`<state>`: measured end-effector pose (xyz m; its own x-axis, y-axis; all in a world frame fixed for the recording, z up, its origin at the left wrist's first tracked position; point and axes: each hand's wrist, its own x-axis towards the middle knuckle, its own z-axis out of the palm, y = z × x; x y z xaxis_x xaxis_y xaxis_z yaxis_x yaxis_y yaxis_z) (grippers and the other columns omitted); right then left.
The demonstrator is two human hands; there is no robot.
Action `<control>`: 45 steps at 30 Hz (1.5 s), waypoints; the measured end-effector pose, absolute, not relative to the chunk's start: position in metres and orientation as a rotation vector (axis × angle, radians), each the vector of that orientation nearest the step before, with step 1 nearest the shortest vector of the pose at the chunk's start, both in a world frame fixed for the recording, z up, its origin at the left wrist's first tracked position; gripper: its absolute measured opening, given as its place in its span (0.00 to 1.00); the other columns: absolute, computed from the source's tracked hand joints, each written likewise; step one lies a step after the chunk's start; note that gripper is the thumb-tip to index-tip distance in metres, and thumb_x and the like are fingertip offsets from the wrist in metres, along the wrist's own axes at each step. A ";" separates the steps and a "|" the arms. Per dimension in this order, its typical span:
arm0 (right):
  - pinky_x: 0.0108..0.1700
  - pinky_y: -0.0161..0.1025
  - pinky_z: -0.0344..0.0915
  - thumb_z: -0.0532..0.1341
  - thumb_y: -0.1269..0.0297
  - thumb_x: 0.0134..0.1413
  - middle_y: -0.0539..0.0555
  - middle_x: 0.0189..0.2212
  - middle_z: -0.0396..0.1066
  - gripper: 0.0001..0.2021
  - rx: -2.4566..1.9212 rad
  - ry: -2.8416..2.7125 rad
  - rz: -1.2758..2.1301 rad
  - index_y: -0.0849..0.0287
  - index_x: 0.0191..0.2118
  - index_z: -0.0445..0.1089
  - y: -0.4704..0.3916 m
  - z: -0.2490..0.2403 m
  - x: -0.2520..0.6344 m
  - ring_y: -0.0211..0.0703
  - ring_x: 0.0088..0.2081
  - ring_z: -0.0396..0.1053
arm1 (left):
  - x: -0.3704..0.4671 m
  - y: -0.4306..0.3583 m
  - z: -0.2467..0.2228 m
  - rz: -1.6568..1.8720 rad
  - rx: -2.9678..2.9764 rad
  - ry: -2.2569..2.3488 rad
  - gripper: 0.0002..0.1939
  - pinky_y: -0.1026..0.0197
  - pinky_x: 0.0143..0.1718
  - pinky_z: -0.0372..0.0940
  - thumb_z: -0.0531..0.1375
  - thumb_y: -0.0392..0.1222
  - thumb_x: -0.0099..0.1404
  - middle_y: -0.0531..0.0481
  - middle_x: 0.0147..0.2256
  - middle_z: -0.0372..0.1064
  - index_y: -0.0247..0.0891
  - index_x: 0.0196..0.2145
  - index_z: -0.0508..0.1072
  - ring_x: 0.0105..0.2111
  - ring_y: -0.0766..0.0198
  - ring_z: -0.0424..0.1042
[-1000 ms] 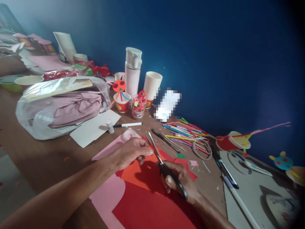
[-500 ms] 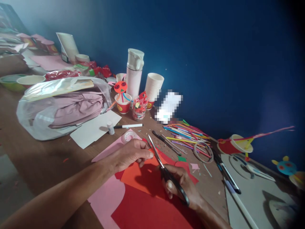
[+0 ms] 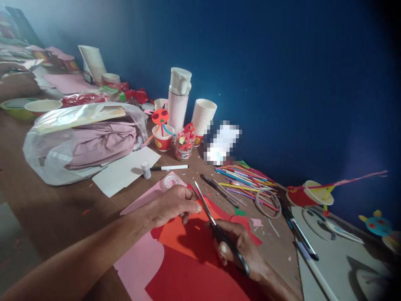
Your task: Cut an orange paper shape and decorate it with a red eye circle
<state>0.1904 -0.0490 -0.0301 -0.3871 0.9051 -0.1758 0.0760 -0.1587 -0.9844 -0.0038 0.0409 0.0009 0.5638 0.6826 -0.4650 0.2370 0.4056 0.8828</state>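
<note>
My right hand (image 3: 241,246) grips black-handled scissors (image 3: 216,221), steel blades parted at the edge of a flat orange paper sheet (image 3: 184,234) that my left hand (image 3: 171,205) pinches above smooth red card (image 3: 194,280). Beyond, a small jar (image 3: 183,146) holds paper scraps beside stacked paper cups (image 3: 203,115).

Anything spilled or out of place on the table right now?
Paper scraps litter the table beside the scissors, and coloured sticks lie in a loose pile by the wall. Nothing looks damaged.
</note>
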 end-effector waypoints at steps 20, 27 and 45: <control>0.19 0.30 0.51 0.62 0.39 0.43 0.45 0.16 0.56 0.29 -1.193 -1.413 1.568 0.64 0.38 0.71 -0.049 -0.030 0.188 0.31 0.16 0.52 | -0.002 0.038 -0.005 0.428 1.185 0.907 0.14 0.67 0.19 0.51 0.61 0.49 0.51 0.57 0.17 0.60 0.35 0.21 0.66 0.16 0.73 0.58; 0.20 0.30 0.51 0.62 0.39 0.44 0.45 0.16 0.57 0.26 -1.167 -1.412 1.579 0.62 0.34 0.70 -0.049 -0.031 0.188 0.31 0.17 0.53 | -0.001 0.038 0.000 0.443 1.168 0.942 0.11 0.67 0.19 0.51 0.61 0.45 0.49 0.58 0.15 0.59 0.36 0.18 0.65 0.16 0.72 0.59; 0.19 0.29 0.51 0.63 0.43 0.45 0.44 0.17 0.54 0.25 -1.144 -1.394 1.654 0.63 0.37 0.71 -0.050 -0.031 0.189 0.29 0.17 0.51 | -0.005 0.043 -0.002 0.397 1.189 0.991 0.10 0.66 0.19 0.48 0.61 0.41 0.45 0.58 0.12 0.59 0.36 0.15 0.64 0.15 0.71 0.59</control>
